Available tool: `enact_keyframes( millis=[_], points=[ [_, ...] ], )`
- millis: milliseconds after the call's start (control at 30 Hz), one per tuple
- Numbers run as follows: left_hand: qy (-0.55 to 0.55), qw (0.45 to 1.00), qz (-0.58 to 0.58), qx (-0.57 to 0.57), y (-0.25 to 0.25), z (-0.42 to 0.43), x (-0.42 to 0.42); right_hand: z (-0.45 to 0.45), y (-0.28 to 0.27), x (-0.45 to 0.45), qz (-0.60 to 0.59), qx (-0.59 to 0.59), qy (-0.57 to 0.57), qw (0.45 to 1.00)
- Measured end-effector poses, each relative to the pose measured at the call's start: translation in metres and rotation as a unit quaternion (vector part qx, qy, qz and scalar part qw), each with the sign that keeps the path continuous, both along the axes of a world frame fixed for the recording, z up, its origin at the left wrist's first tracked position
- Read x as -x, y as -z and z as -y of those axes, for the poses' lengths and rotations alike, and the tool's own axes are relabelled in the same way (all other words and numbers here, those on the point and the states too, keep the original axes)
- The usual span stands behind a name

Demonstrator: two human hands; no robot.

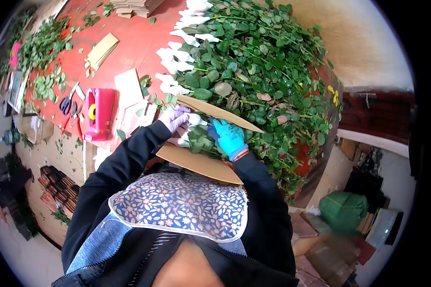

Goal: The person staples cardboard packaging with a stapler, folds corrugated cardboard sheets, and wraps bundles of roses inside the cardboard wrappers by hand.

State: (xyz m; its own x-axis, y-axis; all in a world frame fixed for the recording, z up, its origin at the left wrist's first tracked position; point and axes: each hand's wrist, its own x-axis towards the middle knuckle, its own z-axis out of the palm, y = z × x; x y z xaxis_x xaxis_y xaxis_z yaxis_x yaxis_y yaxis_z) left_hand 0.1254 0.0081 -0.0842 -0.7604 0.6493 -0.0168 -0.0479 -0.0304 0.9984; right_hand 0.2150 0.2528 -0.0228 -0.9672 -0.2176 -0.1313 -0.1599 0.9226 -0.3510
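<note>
In a thin lavender glove, my left hand (174, 118) has its fingers closed at a white-wrapped rose head (196, 119). My right hand (229, 137), in a bright blue work glove, curls around leafy rose stems just right of that head; its fingertips are partly hidden. Both hands are between two raised flaps of brown cardboard, a far flap (220, 114) and a near flap (201, 165) against my apron. Green leaves (201, 142) and another white-wrapped head (179, 141) show between the flaps.
Beyond the cardboard lies a big pile of leafy rose stems (254, 62), white-wrapped heads (175, 60) pointing left. A pink tape dispenser (99, 115), scissors (66, 105), red-handled pliers (75, 112) and cardboard pieces (103, 50) rest on the red table (134, 36).
</note>
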Motion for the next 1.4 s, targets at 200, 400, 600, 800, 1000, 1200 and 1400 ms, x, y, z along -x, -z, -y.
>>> enact_keyframes(
  millis=[200, 400, 600, 800, 1000, 1200, 1400],
  points=[
    [-0.013, 0.983, 0.175, -0.059, -0.02, 0.007, -0.01, 0.001, 0.016, -0.008, -0.014, -0.018, 0.022, 0.999],
    [-0.266, 0.833, 0.472, -0.112, -0.022, 0.043, 0.02, -0.001, 0.02, -0.014, 0.002, 0.014, 0.056, 0.998],
    [-0.109, 0.974, 0.015, 0.198, 0.0, 0.048, 0.006, 0.001, 0.032, -0.018, -0.102, 0.105, 0.114, 0.983],
    [-0.044, 0.965, -0.005, 0.26, -0.023, 0.003, -0.004, 0.006, 0.023, -0.016, -0.133, 0.112, 0.123, 0.977],
    [-0.186, 0.969, 0.148, 0.069, -0.007, 0.045, 0.016, 0.005, 0.025, -0.015, -0.198, 0.109, 0.116, 0.967],
    [-0.012, 0.962, -0.022, 0.272, -0.027, 0.055, 0.018, 0.003, 0.028, -0.016, -0.173, 0.104, 0.117, 0.972],
    [0.071, 0.957, 0.008, 0.282, -0.009, 0.04, 0.003, 0.003, 0.031, -0.021, -0.153, 0.087, 0.122, 0.977]
  ],
)
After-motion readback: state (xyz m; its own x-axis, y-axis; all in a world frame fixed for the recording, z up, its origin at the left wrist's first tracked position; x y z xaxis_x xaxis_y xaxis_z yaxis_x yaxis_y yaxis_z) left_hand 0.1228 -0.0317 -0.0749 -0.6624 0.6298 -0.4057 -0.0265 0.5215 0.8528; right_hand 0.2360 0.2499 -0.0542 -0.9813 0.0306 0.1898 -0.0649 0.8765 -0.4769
